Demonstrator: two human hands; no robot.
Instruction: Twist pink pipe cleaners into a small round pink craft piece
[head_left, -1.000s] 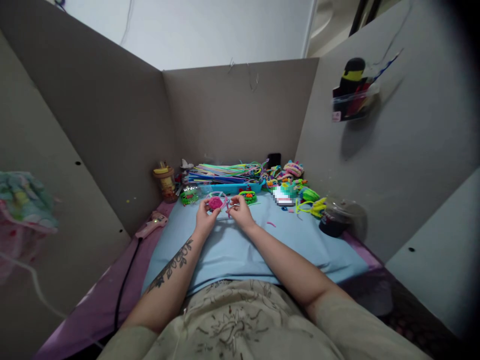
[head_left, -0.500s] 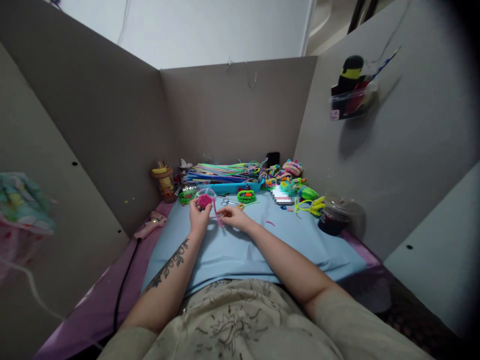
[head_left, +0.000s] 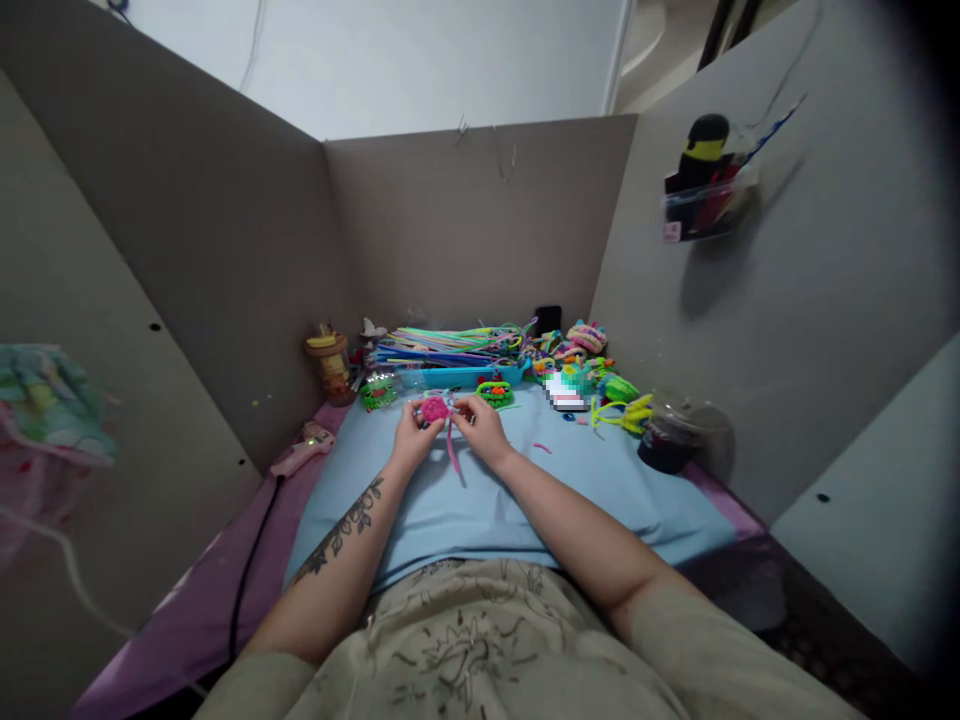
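My left hand (head_left: 415,438) holds a round coil of pink pipe cleaner (head_left: 434,409) between thumb and fingers, above the light blue cloth (head_left: 555,510). At the coil's right edge, my right hand (head_left: 478,425) pinches the pink pipe cleaner. From between the hands, a loose pink tail (head_left: 454,455) hangs down toward me. Just beyond my right hand sits a green fuzzy figure (head_left: 494,393) with an orange spot. Another green fuzzy piece (head_left: 377,392) lies under clear plastic, beyond my left hand.
A blue tray (head_left: 465,376) of pipe cleaners stands at the back. A tumbler (head_left: 330,365) and a pink glue gun (head_left: 304,451) with a black cord are at left. Yellow and green fuzzy pieces (head_left: 625,407) and a dark tub (head_left: 667,440) lie at right. Grey panels (head_left: 480,220) surround the table.
Both hands moved left and apart with the pink coil, then came back right and together. The pink tail now hangs lower, and the scissors seen half a second ago are mostly hidden behind my hands.
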